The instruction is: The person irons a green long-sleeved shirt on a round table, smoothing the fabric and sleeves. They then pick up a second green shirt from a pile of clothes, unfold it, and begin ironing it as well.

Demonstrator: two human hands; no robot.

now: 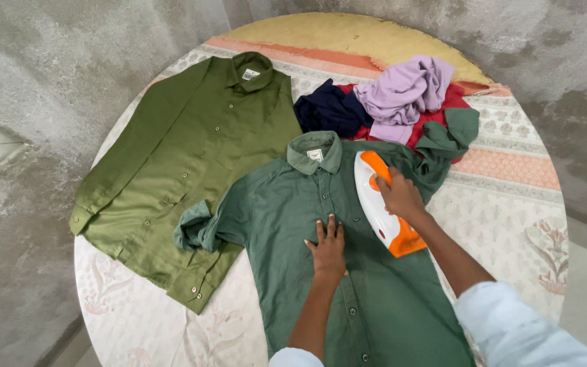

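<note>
The right hand (399,196) is closed around the handle of the white-and-orange iron (378,204), whose long axis runs collar-to-hem on the dark green shirt (368,299), just right of the left hand (327,248), pressed flat, fingers spread.

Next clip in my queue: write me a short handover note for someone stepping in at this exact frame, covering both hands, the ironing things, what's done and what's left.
Left hand: flat on the dark green shirt, beside the button placket, pinning the cloth.
Right hand: gripping the handle of the white and orange iron, which rests on the shirt's chest, nose toward the collar.
Olive green shirt: laid out flat to the left, buttoned, looking smooth.
Pile of clothes (navy, lilac, red): bunched at the far side of the patterned table cover.
Done: apparently the olive shirt.
Left: the dark green shirt's rumpled sleeves, then the pile.
</note>
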